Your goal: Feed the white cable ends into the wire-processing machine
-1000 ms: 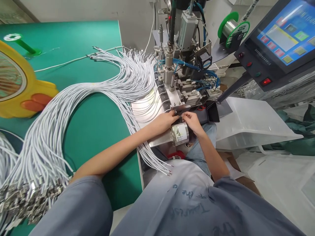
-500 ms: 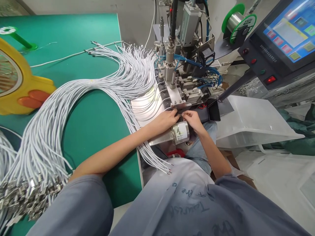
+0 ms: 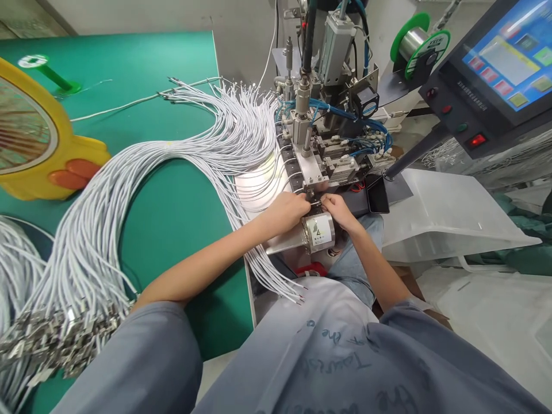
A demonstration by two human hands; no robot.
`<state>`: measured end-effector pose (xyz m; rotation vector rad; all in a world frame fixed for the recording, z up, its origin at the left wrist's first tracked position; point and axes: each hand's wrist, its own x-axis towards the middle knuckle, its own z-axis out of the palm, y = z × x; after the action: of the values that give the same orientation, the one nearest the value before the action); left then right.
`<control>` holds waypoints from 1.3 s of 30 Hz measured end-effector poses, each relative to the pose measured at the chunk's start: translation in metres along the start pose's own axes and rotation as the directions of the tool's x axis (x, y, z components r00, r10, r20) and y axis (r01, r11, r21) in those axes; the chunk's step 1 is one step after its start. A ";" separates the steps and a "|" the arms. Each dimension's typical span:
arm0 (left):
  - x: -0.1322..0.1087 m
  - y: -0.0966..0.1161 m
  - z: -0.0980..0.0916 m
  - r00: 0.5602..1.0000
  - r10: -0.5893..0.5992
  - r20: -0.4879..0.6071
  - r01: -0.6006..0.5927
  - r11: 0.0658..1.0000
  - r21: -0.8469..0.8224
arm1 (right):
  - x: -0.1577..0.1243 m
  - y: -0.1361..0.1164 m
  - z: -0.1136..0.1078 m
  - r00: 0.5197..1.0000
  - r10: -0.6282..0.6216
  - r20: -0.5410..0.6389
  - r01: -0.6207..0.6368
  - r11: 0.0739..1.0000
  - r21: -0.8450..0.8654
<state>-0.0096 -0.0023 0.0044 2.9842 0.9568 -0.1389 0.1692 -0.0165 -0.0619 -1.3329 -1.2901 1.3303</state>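
At the front of the soldering machine [image 3: 308, 164], my two hands face each other with their fingertips almost meeting. My left hand [image 3: 288, 214] is closed, pinching what looks like the end of a white cable [image 3: 316, 203], a short bit of which shows between the hands. My right hand [image 3: 339, 210] is also closed, thumb and fingertips together by that cable end; whatever they hold is too small to make out. Just below my fingers sits a metal cylinder [image 3: 319, 232] with a white label. More white cables [image 3: 245, 132] fan into the machine's left side.
A long cable bundle with metal connectors [image 3: 64, 339] curves over the green table [image 3: 159, 213]. A yellow fan [image 3: 52, 167] stands left, near an upright green spool [image 3: 52, 75]. To the right are a solder wire reel [image 3: 416, 46], a touchscreen [image 3: 509, 63] and plastic bins [image 3: 448, 213].
The whole view has shifted slightly to the right. My left fingers have altered their pinch, and the white cable end shows more plainly between my hands.
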 end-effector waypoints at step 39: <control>-0.018 0.060 -0.010 0.960 0.104 -0.261 -0.251 0.732 -0.634 | -0.114 -0.011 0.041 0.995 -0.078 0.066 0.098 0.922 -0.375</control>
<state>0.0121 -0.0613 0.0150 2.4095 0.5454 0.4399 0.1374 -0.1323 -0.0397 -1.4847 -1.6840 1.0926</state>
